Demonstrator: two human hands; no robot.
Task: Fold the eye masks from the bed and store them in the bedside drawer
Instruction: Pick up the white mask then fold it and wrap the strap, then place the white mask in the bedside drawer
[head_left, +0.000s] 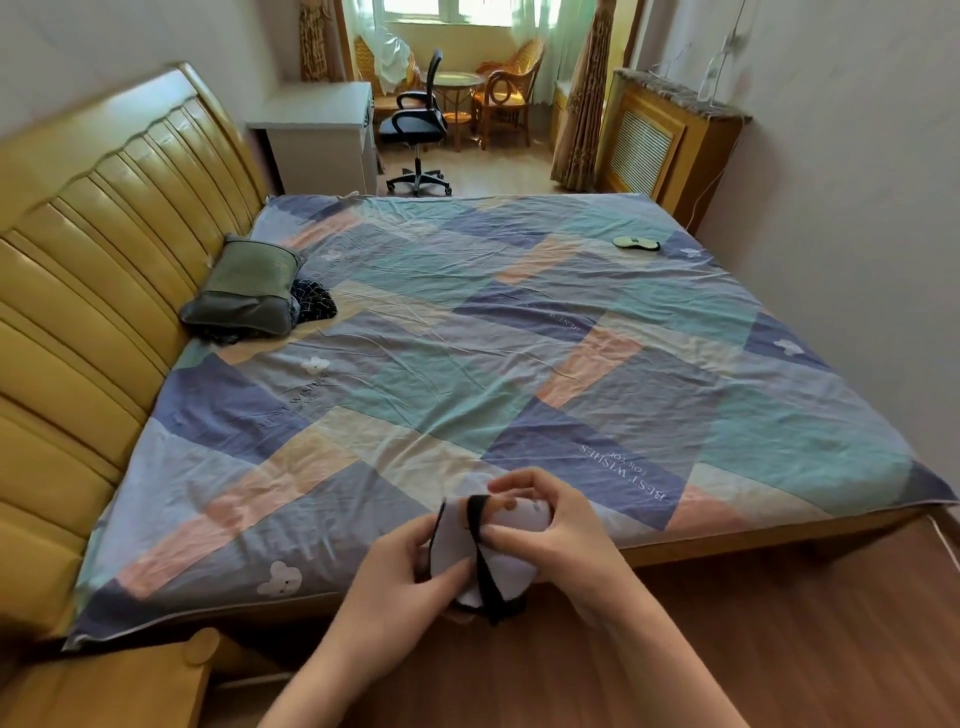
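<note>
A white eye mask (506, 564) with black edging and a black strap is held in the air over the near edge of the bed (467, 353). My left hand (400, 577) pinches its left side. My right hand (550, 525) grips its right side and upper edge, with the strap running down between the two hands. A second eye mask (636, 242), yellow-green with a dark rim, lies flat on the far right part of the bed. The wooden bedside cabinet (130, 686) shows at the lower left; its drawer is out of sight.
A grey-green pillow (244, 291) and a dark checked cloth (314, 301) lie by the padded yellow headboard (88, 291). Wooden floor (753, 639) runs along the bed's near side. A white desk (317, 130), an office chair (418, 130) and a radiator cover (670, 135) stand beyond the bed.
</note>
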